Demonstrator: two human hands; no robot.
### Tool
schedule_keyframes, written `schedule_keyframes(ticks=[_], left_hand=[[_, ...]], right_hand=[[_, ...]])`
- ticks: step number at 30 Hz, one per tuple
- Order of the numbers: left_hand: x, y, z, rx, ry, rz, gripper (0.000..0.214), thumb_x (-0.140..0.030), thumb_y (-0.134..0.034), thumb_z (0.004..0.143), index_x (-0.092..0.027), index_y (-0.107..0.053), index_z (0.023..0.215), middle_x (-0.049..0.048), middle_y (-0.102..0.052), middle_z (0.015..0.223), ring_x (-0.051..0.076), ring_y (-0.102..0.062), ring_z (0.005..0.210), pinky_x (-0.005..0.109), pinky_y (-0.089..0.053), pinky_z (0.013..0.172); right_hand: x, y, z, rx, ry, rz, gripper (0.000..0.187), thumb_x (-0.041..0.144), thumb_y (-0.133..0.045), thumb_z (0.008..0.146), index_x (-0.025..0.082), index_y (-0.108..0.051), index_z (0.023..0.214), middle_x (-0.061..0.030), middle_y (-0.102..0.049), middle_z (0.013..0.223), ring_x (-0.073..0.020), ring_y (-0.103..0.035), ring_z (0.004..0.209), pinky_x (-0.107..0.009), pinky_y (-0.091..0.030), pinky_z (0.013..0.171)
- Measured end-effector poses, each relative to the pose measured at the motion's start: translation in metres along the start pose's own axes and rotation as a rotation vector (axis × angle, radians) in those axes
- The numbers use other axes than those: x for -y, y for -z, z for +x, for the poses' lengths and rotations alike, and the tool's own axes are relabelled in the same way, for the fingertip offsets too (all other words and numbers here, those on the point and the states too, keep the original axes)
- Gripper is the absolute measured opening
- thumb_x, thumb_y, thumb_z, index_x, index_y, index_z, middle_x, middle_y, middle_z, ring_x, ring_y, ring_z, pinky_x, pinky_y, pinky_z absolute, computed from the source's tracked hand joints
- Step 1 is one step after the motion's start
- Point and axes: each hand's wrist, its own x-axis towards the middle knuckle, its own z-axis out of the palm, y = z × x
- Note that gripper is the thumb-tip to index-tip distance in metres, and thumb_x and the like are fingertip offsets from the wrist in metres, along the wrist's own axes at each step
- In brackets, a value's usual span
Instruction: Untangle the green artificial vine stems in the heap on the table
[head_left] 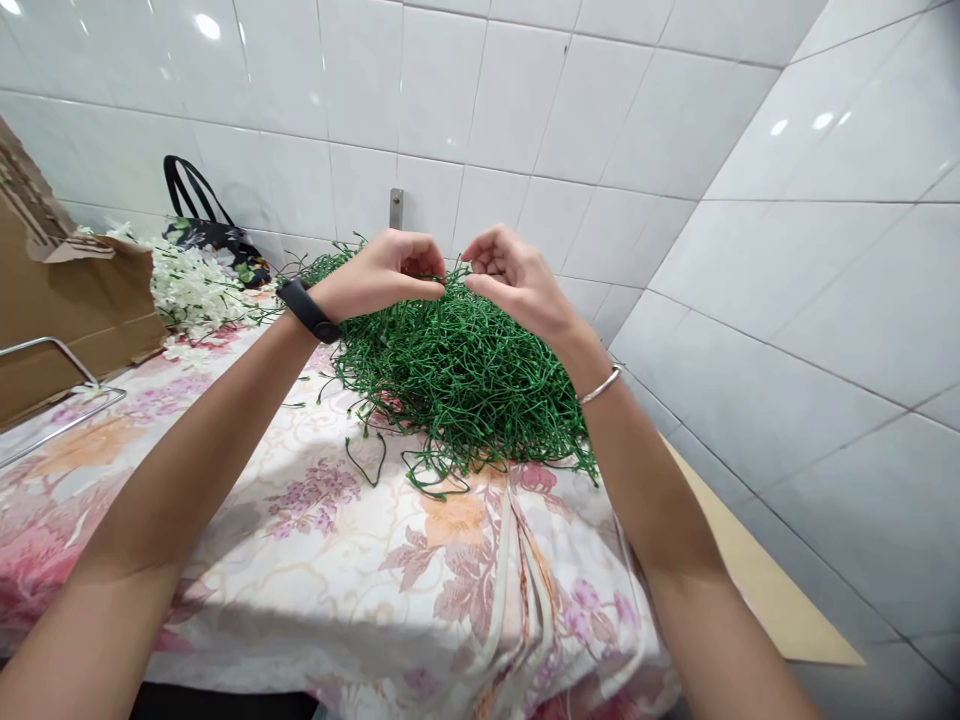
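A large tangled heap of thin green plastic flower stems (pixel 465 370) lies on the cloth-covered table in front of me. Over the back of the heap, my left hand (pixel 394 270), with a black band at the wrist, pinches a green stem between thumb and fingers. My right hand (pixel 517 282), wearing a silver bangle, is curled close beside it, a bit of green showing at its fingertips. The two hands face each other with a small gap between them. Most of whatever lies in the fingers is hidden or too thin to trace.
White artificial flowers (pixel 199 290) are piled at the left, by a black floral handbag (pixel 214 240). A cardboard box (pixel 82 310) and a bent metal wire rack (pixel 64 400) stand nearer me. Loose stems lie on the floral tablecloth (pixel 315 570). Tiled walls (pixel 480 90) close off the back and right.
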Motion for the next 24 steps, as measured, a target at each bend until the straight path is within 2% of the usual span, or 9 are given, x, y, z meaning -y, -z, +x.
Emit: schedule_keyframes(ticks=[3, 7, 12, 16, 21, 24], left_hand=[[0.000, -0.003, 0.001, 0.029, -0.007, 0.026, 0.012, -0.018, -0.059, 0.065, -0.012, -0.053, 0.074, -0.0001, -0.050, 0.064, 0.007, -0.045, 0.058, 0.021, -0.034, 0.054], [-0.001, -0.007, 0.001, 0.001, -0.012, 0.103, 0.012, -0.024, -0.056, 0.070, -0.013, -0.052, 0.072, -0.0011, -0.047, 0.061, 0.006, -0.040, 0.054, 0.020, -0.031, 0.049], [0.004, -0.011, 0.003, -0.025, -0.028, 0.162, 0.018, -0.029, -0.058, 0.070, -0.014, -0.049, 0.066, -0.0030, -0.043, 0.057, 0.005, -0.035, 0.050, 0.020, -0.026, 0.045], [0.005, -0.014, 0.003, -0.059, -0.036, 0.202, 0.012, -0.023, -0.057, 0.068, -0.014, -0.050, 0.066, -0.0035, -0.042, 0.056, 0.006, -0.035, 0.050, 0.020, -0.027, 0.046], [0.000, -0.018, 0.002, -0.103, -0.064, 0.266, 0.006, -0.017, -0.053, 0.067, -0.014, -0.048, 0.063, -0.0047, -0.039, 0.054, 0.006, -0.033, 0.051, 0.021, -0.026, 0.047], [-0.001, -0.020, 0.002, -0.132, -0.085, 0.301, 0.003, -0.017, -0.053, 0.067, -0.014, -0.052, 0.067, -0.0039, -0.043, 0.057, 0.006, -0.035, 0.053, 0.021, -0.027, 0.049]], right_hand=[[-0.005, -0.001, 0.000, 0.024, -0.008, -0.008, 0.018, 0.027, -0.055, 0.073, 0.015, -0.050, 0.085, 0.0031, -0.040, 0.067, -0.0043, -0.033, 0.056, -0.021, -0.027, 0.050], [-0.010, -0.003, 0.003, 0.003, -0.017, -0.044, 0.022, 0.035, -0.053, 0.075, 0.014, -0.052, 0.072, 0.0036, -0.039, 0.059, -0.0044, -0.031, 0.054, -0.022, -0.025, 0.049], [-0.008, -0.002, 0.003, -0.008, -0.005, -0.113, 0.014, 0.027, -0.055, 0.073, 0.014, -0.052, 0.069, 0.0027, -0.041, 0.060, -0.0055, -0.032, 0.057, -0.022, -0.027, 0.052], [-0.005, -0.004, 0.002, -0.040, -0.026, -0.214, 0.005, 0.017, -0.053, 0.068, 0.014, -0.048, 0.069, 0.0015, -0.043, 0.065, -0.0062, -0.035, 0.060, -0.023, -0.030, 0.055], [-0.004, -0.006, 0.002, -0.085, 0.032, -0.323, 0.009, 0.011, -0.050, 0.065, 0.016, -0.047, 0.071, -0.0007, -0.044, 0.073, -0.0082, -0.039, 0.066, -0.024, -0.034, 0.060], [-0.003, -0.005, 0.001, -0.043, 0.057, -0.351, 0.007, 0.011, -0.049, 0.066, 0.016, -0.050, 0.072, -0.0017, -0.045, 0.076, -0.0087, -0.040, 0.066, -0.024, -0.034, 0.062]])
